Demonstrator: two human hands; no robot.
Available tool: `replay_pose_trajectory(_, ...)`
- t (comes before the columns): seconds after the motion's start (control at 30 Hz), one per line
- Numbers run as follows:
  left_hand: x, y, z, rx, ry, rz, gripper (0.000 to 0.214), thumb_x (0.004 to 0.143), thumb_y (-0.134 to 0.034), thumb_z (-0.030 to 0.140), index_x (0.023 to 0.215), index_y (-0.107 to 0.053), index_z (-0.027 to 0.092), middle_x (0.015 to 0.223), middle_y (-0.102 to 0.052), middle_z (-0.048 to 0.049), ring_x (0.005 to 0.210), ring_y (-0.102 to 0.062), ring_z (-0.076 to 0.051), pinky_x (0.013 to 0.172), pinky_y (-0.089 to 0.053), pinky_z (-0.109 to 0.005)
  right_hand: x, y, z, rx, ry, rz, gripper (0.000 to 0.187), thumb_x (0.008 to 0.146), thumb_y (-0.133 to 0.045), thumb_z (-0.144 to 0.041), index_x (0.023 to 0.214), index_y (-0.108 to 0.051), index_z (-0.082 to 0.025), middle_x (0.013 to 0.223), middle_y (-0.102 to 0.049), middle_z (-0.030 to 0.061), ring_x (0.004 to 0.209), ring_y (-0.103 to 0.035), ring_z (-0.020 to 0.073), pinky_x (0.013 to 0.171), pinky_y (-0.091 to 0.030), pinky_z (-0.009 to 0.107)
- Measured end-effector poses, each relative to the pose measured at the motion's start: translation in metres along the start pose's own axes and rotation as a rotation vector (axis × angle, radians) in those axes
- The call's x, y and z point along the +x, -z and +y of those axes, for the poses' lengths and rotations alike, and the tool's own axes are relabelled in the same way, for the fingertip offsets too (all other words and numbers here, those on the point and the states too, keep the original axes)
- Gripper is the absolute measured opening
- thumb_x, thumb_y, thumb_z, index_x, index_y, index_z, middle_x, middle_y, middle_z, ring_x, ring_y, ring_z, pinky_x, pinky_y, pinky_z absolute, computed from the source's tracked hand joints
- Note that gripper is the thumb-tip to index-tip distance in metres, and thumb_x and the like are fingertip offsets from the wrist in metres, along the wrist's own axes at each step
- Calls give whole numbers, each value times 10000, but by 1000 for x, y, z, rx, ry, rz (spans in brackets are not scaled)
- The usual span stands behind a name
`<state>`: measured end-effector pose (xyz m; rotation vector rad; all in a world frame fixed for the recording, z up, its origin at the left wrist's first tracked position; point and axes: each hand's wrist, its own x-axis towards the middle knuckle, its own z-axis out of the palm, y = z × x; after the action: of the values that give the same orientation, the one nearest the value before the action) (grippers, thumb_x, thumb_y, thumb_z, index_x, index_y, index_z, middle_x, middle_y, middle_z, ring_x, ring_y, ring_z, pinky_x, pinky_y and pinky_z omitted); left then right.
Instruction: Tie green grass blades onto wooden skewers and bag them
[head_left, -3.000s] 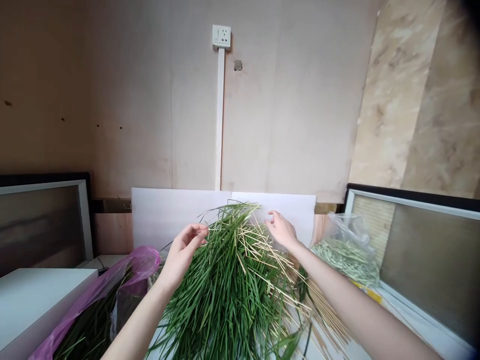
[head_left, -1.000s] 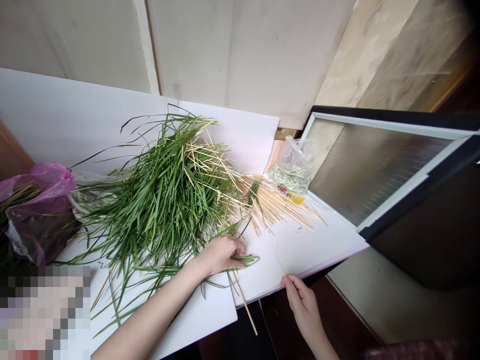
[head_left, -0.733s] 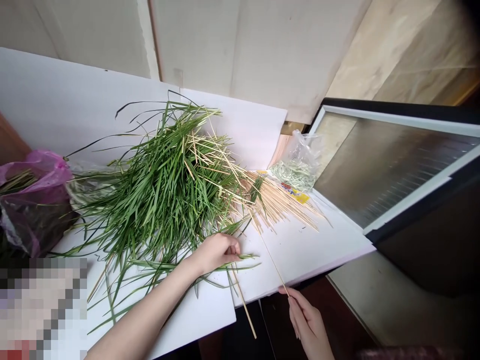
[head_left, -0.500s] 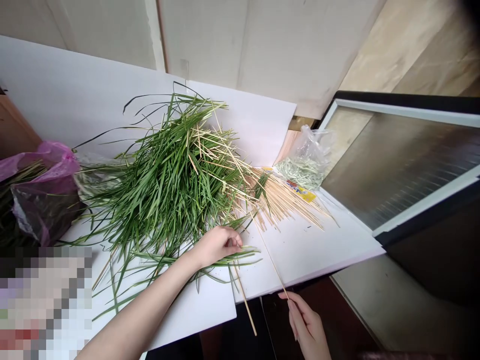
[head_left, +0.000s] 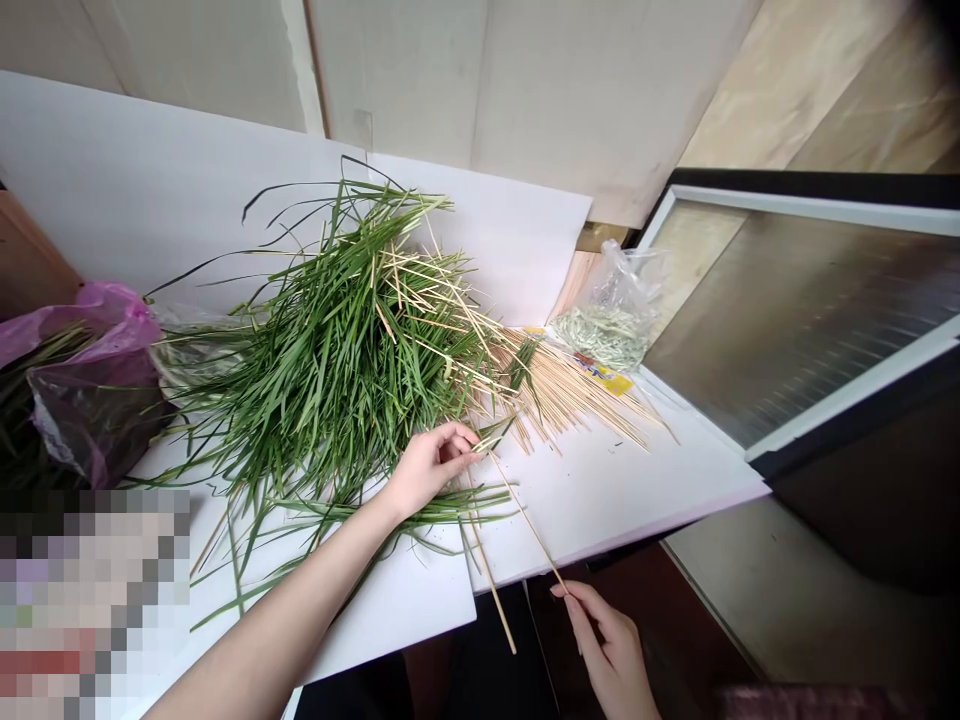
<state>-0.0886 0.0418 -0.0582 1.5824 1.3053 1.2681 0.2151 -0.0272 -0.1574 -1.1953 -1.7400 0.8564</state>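
Note:
A big heap of long green leaves (head_left: pixel 330 360) lies on white board (head_left: pixel 622 490), mixed with thin bamboo skewers (head_left: pixel 577 405). My left hand (head_left: pixel 431 465) rests at the heap's near edge, fingers curled in a pinch on a few green leaves. My right hand (head_left: pixel 611 650) is low, below the board's front edge, pinching the near end of one skewer (head_left: pixel 525 515) that slants up toward my left hand's fingertips. A second loose skewer (head_left: pixel 491 590) juts over the board's edge.
A pink plastic bag (head_left: pixel 90 375) with more leaves sits at the left. A clear bag of pale green bits (head_left: pixel 611 320) lies at the back right beside a framed glass panel (head_left: pixel 795 310). A blurred patch covers the lower left.
The view dropped from the wall to the board. My left hand came to the heap's near edge and lifted slightly; my right hand took one skewer and drew it down past the board's edge.

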Motion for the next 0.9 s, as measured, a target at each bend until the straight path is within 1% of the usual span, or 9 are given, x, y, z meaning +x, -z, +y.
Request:
replay_pose_trajectory(0.07, 1, -1, -2, -23, 3, 26, 296, 815, -723, 406, 961, -657, 156, 774, -670, -16, 626, -551, -118, 588, -408, -234, 1, 0, -2, 2, 15, 5, 377, 952, -598, -554, 951, -818, -248, 818, -769, 95, 832, -747, 311, 701, -637, 322)
replay_pose_trajectory(0.1, 1, -1, -3, -29, 3, 37, 300, 815, -724, 408, 968, -663, 156, 786, -677, -21, 637, -559, -121, 594, -414, -235, 1, 0, -2, 3, 17, 9, 381, 950, -598, -559, 949, -820, -249, 795, -765, 92, 829, -747, 315, 699, -640, 328)
replay_pose_trajectory(0.23, 2, -1, -7, -53, 7, 83, 341, 809, -729, 431, 1007, -677, 159, 829, -699, -38, 697, -599, -140, 640, -449, -250, 0, 0, 2, 19, -2, 16, 400, 960, -580, -558, 959, -826, -242, 524, -629, 26, 597, -708, 273, 517, -599, 287)
replay_pose_trajectory(0.33, 3, 0, -10, -85, 13, 107, 358, 787, -748, 434, 997, -680, 152, 840, -712, -50, 728, -632, -155, 688, -484, -270, -1, -1, 5, 29, -6, 0, 385, 970, -574, -530, 970, -824, -237, 492, -586, 8, 524, -667, 246, 477, -567, 277)
replay_pose_trajectory(0.4, 3, 0, -11, -88, 15, 115, 364, 781, -755, 434, 994, -681, 148, 841, -722, -56, 736, -649, -161, 710, -500, -279, -3, -1, 7, 34, 1, -8, 366, 976, -574, -507, 977, -820, -236, 536, -620, 18, 545, -672, 247, 515, -579, 288)
replay_pose_trajectory(0.57, 3, 1, -10, -79, 17, 146, 380, 782, -753, 460, 999, -685, 154, 844, -735, -52, 748, -670, -168, 730, -522, -288, -3, 1, 12, 57, 23, -29, 301, 996, -566, -432, 995, -801, -243, 798, -751, 62, 700, -722, 267, 687, -610, 324)
replay_pose_trajectory(0.7, 4, 2, -12, -65, 18, 183, 382, 788, -744, 462, 1004, -696, 151, 864, -738, -54, 764, -675, -171, 753, -536, -296, -4, 3, 16, 72, 26, -49, 275, 1004, -570, -399, 998, -797, -245, 936, -782, 84, 827, -742, 287, 716, -604, 308)
replay_pose_trajectory(0.83, 4, 3, -14, -52, 15, 203, 360, 785, -747, 458, 976, -722, 154, 888, -749, -63, 785, -685, -180, 765, -546, -301, -4, 3, 15, 82, 33, -54, 242, 1004, -578, -375, 1006, -793, -262, 963, -785, 73, 908, -739, 292, 760, -594, 301)
replay_pose_trajectory(0.9, 4, 3, -14, -51, 16, 204, 355, 783, -749, 457, 969, -730, 156, 894, -753, -65, 792, -689, -183, 770, -548, -302, -4, 3, 12, 85, 37, -49, 227, 999, -586, -371, 984, -786, -264, 910, -772, 64, 817, -730, 273, 685, -581, 290)
